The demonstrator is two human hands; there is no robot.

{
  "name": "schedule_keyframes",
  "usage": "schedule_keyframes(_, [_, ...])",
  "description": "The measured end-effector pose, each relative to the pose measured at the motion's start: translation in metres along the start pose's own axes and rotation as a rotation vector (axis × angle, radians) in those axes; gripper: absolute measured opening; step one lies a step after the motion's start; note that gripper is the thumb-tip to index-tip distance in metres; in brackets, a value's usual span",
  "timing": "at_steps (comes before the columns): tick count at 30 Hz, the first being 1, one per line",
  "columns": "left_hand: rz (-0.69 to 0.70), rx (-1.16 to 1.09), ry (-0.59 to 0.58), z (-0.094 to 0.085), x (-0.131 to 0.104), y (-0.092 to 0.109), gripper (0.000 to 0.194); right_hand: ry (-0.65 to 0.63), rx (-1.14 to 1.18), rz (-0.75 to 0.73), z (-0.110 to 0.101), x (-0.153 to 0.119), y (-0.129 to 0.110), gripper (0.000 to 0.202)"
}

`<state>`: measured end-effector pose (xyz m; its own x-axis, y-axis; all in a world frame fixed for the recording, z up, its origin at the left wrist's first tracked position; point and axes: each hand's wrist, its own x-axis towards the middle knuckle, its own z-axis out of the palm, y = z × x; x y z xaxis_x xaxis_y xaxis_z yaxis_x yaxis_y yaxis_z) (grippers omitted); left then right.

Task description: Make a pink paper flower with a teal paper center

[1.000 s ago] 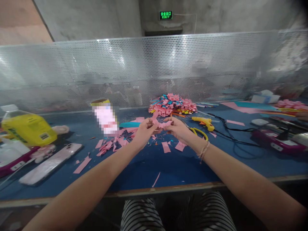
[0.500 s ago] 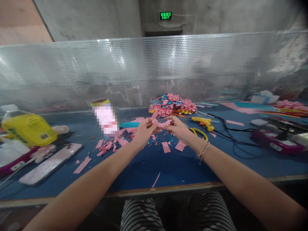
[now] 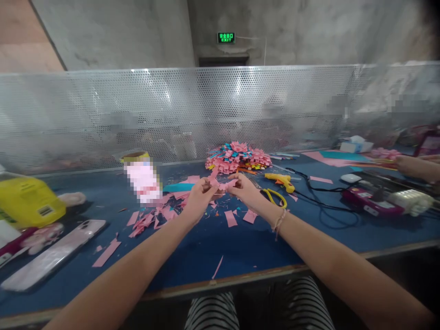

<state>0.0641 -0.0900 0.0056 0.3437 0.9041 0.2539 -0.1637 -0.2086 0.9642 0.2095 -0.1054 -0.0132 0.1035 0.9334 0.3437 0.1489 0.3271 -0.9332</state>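
Observation:
Between my two hands is a cut pink paper strip (image 3: 223, 185), held above the middle of the blue table (image 3: 192, 256). My left hand (image 3: 202, 195) pinches its left part, where one end sticks upward. The right end is pinched in the fingers of my right hand (image 3: 244, 189). Just behind them lies a heap of pink and blue paper flowers (image 3: 237, 156). Pink paper scraps (image 3: 146, 222) are scattered left of my hands. Yellow-handled scissors (image 3: 277, 198) and a yellow glue gun (image 3: 280, 180) lie to the right.
A pink phone (image 3: 55, 256) and yellow jug (image 3: 30, 201) are at left, near a propped lit screen (image 3: 144, 181). A purple power strip (image 3: 371, 200) and black cables lie right. Another person's hand (image 3: 415, 167) is at far right. A perforated metal screen (image 3: 220, 110) stands behind.
The view has shifted, so the table's things appear further left and slightly lower. Another person's hand now shows at far right. My hands keep their hold on the pink strip.

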Motion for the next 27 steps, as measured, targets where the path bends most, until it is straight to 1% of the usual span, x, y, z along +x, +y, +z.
schedule_keyframes(3, [0.005, -0.01, 0.013, -0.001, 0.0007, -0.0021, 0.027, 0.032, -0.118, -0.089, 0.0007, -0.0015, -0.0041, 0.024])
schedule_keyframes(5, [0.003, -0.015, 0.022, -0.0022, 0.0019, -0.0037, 0.028, 0.038, -0.167, -0.124, 0.0014, -0.0026, -0.0056, 0.021])
schedule_keyframes(9, [0.027, -0.028, 0.028, -0.0031, 0.0028, -0.004, 0.027, 0.029, -0.163, -0.146, 0.001, -0.0024, -0.0031, 0.021])
schedule_keyframes(14, [0.036, 0.047, 0.064, -0.0002, 0.0006, -0.0043, 0.028, -0.006, -0.132, -0.133, -0.0008, -0.0003, 0.0021, 0.022])
schedule_keyframes(19, [0.005, 0.057, 0.074, 0.0012, 0.0011, -0.0062, 0.025, -0.004, -0.037, -0.1, 0.0008, -0.0031, -0.0011, 0.021])
schedule_keyframes(22, [-0.012, 0.065, 0.077, 0.0005, 0.0021, -0.0058, 0.023, -0.024, 0.075, -0.055, 0.0003, -0.004, -0.0023, 0.022])
schedule_keyframes(27, [-0.075, 0.028, 0.065, 0.0004, 0.0021, -0.0054, 0.022, -0.013, 0.189, 0.046, -0.0027, -0.0026, -0.0051, 0.014])
